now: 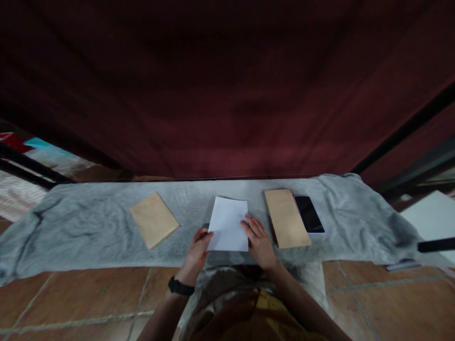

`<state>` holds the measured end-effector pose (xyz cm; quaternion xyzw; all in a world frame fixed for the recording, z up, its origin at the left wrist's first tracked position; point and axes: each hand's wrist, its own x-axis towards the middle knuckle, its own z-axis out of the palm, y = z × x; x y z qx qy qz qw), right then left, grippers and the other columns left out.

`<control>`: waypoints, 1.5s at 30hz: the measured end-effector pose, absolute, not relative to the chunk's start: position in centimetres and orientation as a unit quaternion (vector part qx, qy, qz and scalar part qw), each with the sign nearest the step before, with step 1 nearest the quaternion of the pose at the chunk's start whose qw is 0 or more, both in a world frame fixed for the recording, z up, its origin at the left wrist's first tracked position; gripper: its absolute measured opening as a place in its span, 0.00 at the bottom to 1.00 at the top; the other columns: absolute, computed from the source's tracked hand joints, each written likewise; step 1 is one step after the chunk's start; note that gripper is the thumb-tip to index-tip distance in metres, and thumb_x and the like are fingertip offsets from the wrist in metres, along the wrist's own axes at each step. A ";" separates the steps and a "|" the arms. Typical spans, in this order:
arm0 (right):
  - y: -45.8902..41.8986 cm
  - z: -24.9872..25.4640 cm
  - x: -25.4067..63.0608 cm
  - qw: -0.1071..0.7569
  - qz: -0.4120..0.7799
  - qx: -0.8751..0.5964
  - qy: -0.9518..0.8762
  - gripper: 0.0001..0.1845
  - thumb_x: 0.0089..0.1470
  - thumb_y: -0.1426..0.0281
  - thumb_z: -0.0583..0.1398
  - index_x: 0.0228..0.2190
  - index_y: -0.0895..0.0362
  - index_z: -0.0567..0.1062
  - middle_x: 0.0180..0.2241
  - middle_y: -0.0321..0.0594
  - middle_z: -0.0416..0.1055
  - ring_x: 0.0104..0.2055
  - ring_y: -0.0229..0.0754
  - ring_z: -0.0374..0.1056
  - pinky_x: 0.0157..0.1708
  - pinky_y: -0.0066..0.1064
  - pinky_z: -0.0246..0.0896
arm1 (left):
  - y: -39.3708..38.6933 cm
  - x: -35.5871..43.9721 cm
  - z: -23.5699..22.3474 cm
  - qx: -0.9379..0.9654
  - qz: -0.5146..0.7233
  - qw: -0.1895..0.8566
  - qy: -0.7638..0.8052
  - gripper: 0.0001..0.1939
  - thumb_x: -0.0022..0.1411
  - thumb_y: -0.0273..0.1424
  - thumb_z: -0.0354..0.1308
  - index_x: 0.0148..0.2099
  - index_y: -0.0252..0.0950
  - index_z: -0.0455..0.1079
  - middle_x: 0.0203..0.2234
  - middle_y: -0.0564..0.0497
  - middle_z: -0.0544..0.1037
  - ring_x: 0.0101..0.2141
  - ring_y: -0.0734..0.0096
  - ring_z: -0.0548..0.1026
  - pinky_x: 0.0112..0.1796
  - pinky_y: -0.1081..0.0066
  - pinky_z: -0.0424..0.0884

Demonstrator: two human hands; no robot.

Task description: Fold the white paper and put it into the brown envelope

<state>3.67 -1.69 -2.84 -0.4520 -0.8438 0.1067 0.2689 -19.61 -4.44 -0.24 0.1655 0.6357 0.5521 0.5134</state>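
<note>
A white sheet of paper [228, 222] lies in front of me, above the grey cloth. At its lower left edge my left hand [198, 246] grips it, thumb on top and fingers underneath. My right hand [259, 239] rests against the right edge, its fingers stretched out over the paper. Whether the paper is one sheet or folded, I cannot tell. To the left lies a brown envelope [154, 220], turned at an angle, with a faint reddish mark near its top. On the right sits a thick-looking stack of brown envelopes [287, 219], close to my right hand.
A dark-screened phone [308, 214] lies against the right side of the stack. Grey cloth [106, 227] covers the long narrow surface. Behind it hangs a dark red curtain [227, 118]. Black bars [408, 128] slant at both sides, and a white panel [432, 220] stands at far right.
</note>
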 end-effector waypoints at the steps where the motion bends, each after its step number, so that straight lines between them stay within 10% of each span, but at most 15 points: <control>1: -1.7 -2.9 3.8 0.266 0.120 -0.440 -0.849 0.41 0.52 0.85 0.56 0.65 0.53 0.64 0.69 0.43 0.58 0.70 0.49 0.54 0.69 0.47 0.53 | -4.8 -19.3 -0.5 0.151 0.553 0.522 0.632 0.24 0.36 0.37 0.73 0.36 0.38 0.70 0.24 0.56 0.77 0.26 0.66 0.77 0.27 0.70 0.69; 9: -1.6 -4.5 4.7 0.237 0.177 -0.433 -0.851 0.41 0.50 0.87 0.55 0.63 0.51 0.69 0.63 0.41 0.69 0.65 0.46 0.64 0.65 0.43 0.61 | -5.3 -20.5 -2.1 0.343 0.512 0.432 0.659 0.16 0.61 0.45 0.58 0.42 0.39 0.74 0.35 0.49 0.82 0.37 0.61 0.80 0.39 0.63 0.77; 16: -0.8 -4.0 5.2 0.252 0.186 -0.437 -0.843 0.39 0.51 0.88 0.53 0.59 0.47 0.73 0.56 0.36 0.76 0.58 0.44 0.71 0.62 0.42 0.65 | -3.9 -23.3 -2.6 0.652 0.379 0.275 0.596 0.22 0.57 0.23 0.54 0.53 0.41 0.75 0.59 0.47 0.75 0.64 0.61 0.66 0.65 0.51 0.60; 26: -0.3 -5.1 4.3 0.285 0.149 -0.532 -0.783 0.15 0.65 0.69 0.56 0.49 0.55 0.78 0.46 0.45 0.78 0.52 0.49 0.72 0.54 0.44 0.66 | -1.5 -23.3 -2.5 0.670 0.378 0.243 0.591 0.06 0.64 0.32 0.61 0.37 0.39 0.79 0.44 0.45 0.82 0.49 0.60 0.77 0.55 0.56 0.71; 45: -0.5 -5.2 4.3 0.282 0.126 -0.585 -0.750 0.13 0.66 0.63 0.55 0.42 0.55 0.77 0.44 0.46 0.74 0.46 0.50 0.67 0.47 0.42 0.62 | -1.6 -22.6 -3.2 0.688 0.314 0.205 0.622 0.05 0.63 0.33 0.64 0.37 0.41 0.81 0.41 0.47 0.81 0.48 0.59 0.75 0.53 0.57 0.70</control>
